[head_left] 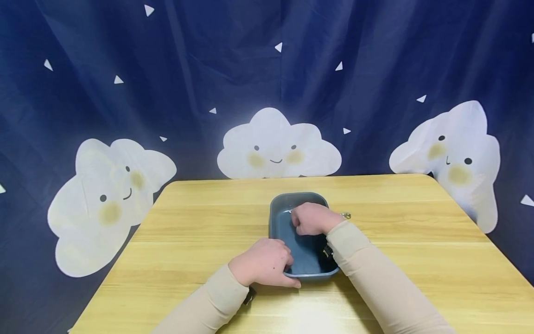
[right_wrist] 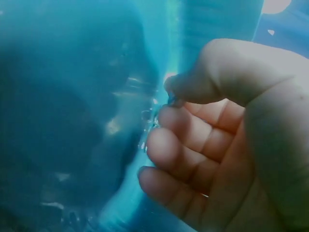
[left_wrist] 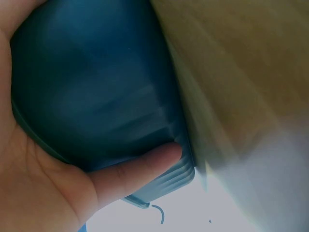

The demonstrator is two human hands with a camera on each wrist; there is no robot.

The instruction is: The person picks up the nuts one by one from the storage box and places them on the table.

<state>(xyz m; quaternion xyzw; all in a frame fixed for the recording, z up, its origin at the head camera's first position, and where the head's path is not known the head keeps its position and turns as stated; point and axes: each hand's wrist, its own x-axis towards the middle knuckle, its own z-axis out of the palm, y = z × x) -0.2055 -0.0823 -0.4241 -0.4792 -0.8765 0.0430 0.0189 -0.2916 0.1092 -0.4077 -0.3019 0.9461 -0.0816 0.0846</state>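
Note:
A blue-grey rectangular tub (head_left: 306,266) stands on the table. At its near left corner my left hand (head_left: 265,262) grips the rim, thumb outside along the wall and fingers over the inside; the left wrist view shows the thumb (left_wrist: 140,169) against the ribbed outer wall. My right hand (head_left: 314,219) is inside the tub, towards the far end. In the right wrist view its thumb (right_wrist: 203,79) and forefinger pinch a small dark thing (right_wrist: 172,99), mostly hidden, its kind unclear. Small glints beside the fingertips look like water or clear bits.
On the wooden table (head_left: 187,232), a small shiny thing (head_left: 346,215) lies right of the tub, partly behind the right wrist. A dark blue curtain (head_left: 187,55) with white clouds hangs behind the table's far edge.

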